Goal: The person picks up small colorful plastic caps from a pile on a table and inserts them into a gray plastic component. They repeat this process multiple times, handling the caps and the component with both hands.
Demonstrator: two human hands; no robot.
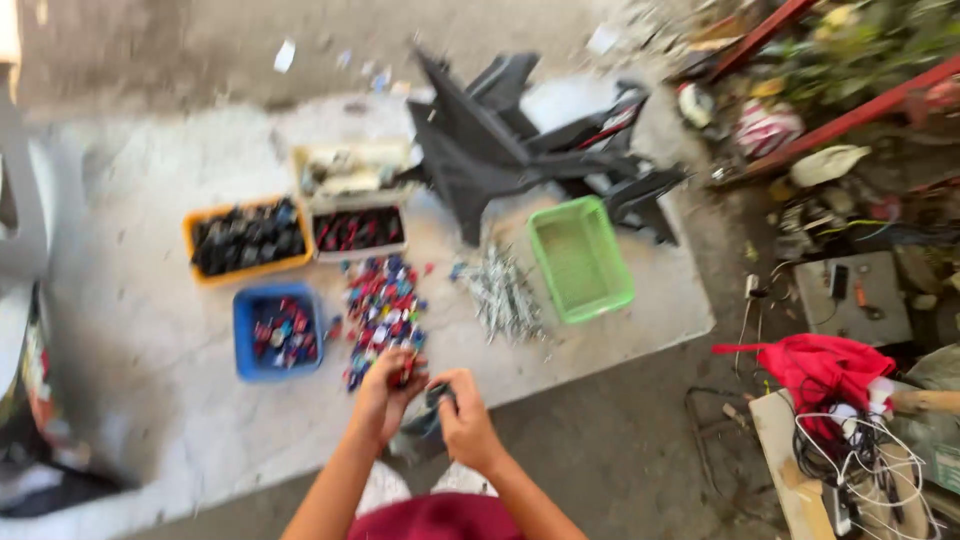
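- One orange tray [247,238] sits furthest left on the pale slab of floor [150,340], filled with dark small parts too blurred to count.
- One blue tray [278,333] lies just below it, holding red and blue small parts.
- Two pale trays stand to the right of the orange one: the upper tray [350,166] with mixed bits, the lower tray [359,231] with dark and red pieces.
- One loose heap of red, blue and white small parts [383,305] lies beside the blue tray; the count cannot be told.
- The left hand [385,398] is at the near edge of that heap, fingers closed around a small red part [405,371].
- The right hand [462,418] is just beside the left, nearly touching it, clenched around a small dark object [438,396] that is too blurred to name.
- One pile of silvery metal pieces [502,292] lies right of the heap.
- One green basket [580,258] stands next to it, tilted.
- A cluster of black plastic panels [520,140] lies behind the basket.
- One red cloth [825,365] lies far right, near white cables [870,440].
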